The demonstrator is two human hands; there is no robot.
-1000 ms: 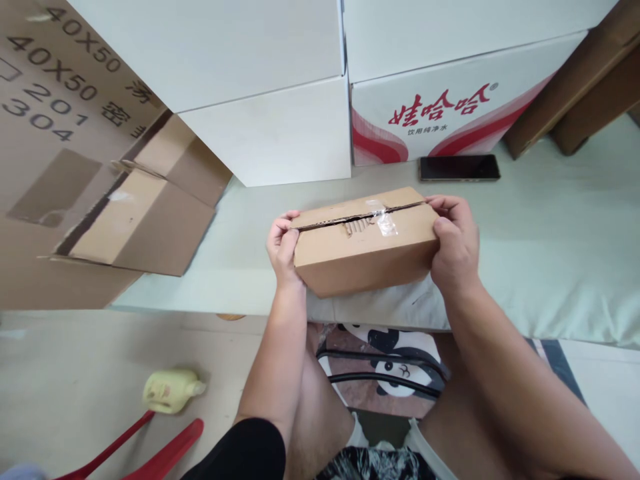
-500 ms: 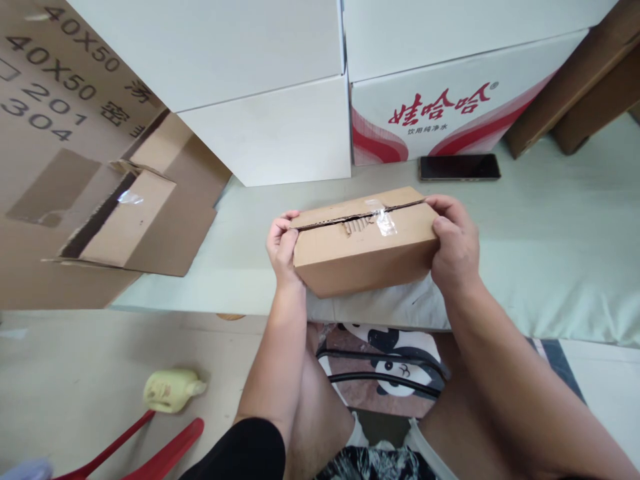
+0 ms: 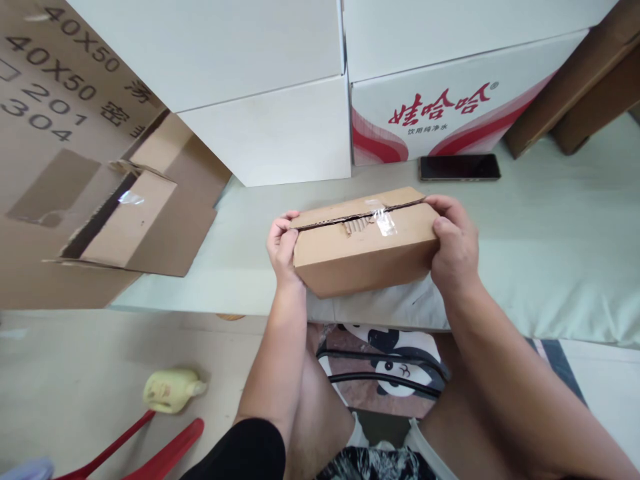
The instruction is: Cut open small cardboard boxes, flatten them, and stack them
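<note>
A brown cardboard box [image 3: 367,263] is held between my two hands near the front edge of the pale green covered surface. Its top flaps meet at a seam, with a strip of clear tape across it and a torn patch beside the tape. My left hand [image 3: 284,248] grips the box's left end, thumb on the near side of the seam. At the right end, my right hand [image 3: 454,239] is closed round the corner, thumb against the side. The fingers under and behind the box are partly hidden.
White cartons [image 3: 280,133] are stacked behind, one with red lettering [image 3: 445,110]. A black phone [image 3: 460,167] lies before it. At left stands an open cardboard box [image 3: 135,213] by a large printed carton [image 3: 50,173]. A yellow bottle [image 3: 170,391] and red handles [image 3: 170,450] are on the floor.
</note>
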